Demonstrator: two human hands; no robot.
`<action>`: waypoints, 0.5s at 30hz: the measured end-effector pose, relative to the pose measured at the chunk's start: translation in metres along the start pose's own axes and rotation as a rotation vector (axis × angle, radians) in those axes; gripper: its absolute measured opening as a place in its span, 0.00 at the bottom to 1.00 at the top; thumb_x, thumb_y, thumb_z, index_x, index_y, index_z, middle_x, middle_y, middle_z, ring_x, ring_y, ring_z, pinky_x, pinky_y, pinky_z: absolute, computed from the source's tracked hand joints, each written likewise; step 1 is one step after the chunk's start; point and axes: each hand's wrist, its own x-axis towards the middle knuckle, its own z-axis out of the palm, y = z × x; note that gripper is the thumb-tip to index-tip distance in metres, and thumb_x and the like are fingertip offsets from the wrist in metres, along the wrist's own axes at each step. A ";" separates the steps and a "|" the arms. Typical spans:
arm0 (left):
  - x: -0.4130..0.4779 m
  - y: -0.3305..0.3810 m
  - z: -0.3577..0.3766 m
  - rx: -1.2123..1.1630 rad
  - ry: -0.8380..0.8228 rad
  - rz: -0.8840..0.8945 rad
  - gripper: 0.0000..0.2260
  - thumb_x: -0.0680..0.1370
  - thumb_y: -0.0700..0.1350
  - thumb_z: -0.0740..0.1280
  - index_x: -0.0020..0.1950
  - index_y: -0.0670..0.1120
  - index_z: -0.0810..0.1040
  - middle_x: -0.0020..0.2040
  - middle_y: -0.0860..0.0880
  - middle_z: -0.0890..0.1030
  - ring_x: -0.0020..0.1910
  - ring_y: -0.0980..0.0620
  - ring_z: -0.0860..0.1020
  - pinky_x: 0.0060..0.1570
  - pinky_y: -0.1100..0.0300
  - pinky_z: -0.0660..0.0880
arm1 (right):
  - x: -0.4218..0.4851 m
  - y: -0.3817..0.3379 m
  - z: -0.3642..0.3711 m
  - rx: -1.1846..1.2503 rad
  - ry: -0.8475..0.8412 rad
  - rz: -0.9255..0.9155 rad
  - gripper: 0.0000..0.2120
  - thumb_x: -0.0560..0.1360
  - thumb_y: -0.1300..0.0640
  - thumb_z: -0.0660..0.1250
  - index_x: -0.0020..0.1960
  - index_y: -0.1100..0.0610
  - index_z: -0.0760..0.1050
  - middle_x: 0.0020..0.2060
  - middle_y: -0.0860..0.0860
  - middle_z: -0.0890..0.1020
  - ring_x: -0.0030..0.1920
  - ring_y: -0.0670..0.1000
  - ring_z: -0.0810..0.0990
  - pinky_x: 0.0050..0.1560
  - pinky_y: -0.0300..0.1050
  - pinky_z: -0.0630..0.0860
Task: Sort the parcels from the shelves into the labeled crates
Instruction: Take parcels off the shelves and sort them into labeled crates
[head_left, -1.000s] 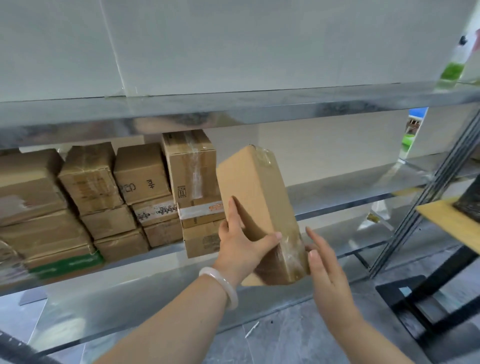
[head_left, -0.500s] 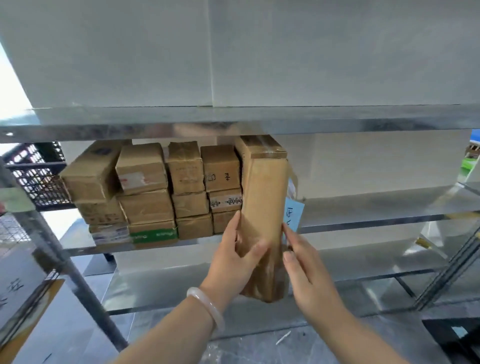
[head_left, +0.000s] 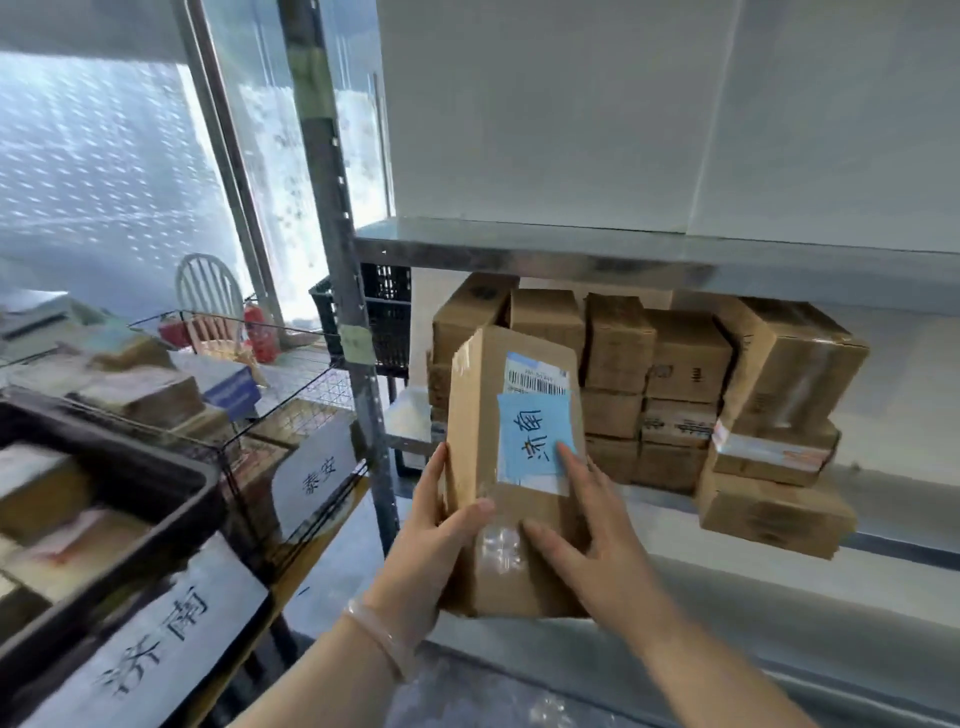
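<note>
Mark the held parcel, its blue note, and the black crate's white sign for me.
held parcel (head_left: 474, 415), head view, bare cardboard left of the note.
blue note (head_left: 531, 431), head view, its middle, on the writing.
black crate's white sign (head_left: 156, 649), head view, centre of the sheet.

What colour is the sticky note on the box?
Light blue note with dark handwriting, head view.
</note>
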 end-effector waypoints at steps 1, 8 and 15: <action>-0.005 0.004 -0.013 -0.005 0.035 0.008 0.39 0.64 0.48 0.78 0.72 0.64 0.65 0.63 0.47 0.80 0.55 0.45 0.83 0.46 0.51 0.82 | 0.005 -0.005 0.013 0.038 -0.033 -0.017 0.37 0.66 0.31 0.66 0.67 0.19 0.49 0.70 0.32 0.58 0.69 0.39 0.62 0.70 0.47 0.66; -0.041 0.037 -0.094 0.014 0.237 0.080 0.43 0.62 0.53 0.79 0.72 0.67 0.62 0.63 0.52 0.81 0.58 0.48 0.82 0.58 0.44 0.78 | 0.034 -0.041 0.094 0.182 -0.205 -0.121 0.37 0.70 0.42 0.74 0.68 0.22 0.56 0.69 0.37 0.67 0.66 0.40 0.71 0.66 0.48 0.73; -0.061 0.074 -0.159 0.178 0.432 0.216 0.43 0.63 0.61 0.77 0.75 0.63 0.63 0.58 0.57 0.82 0.57 0.53 0.82 0.50 0.58 0.80 | 0.086 -0.075 0.163 0.232 -0.386 -0.213 0.33 0.71 0.42 0.73 0.66 0.21 0.59 0.65 0.36 0.71 0.58 0.35 0.75 0.59 0.40 0.77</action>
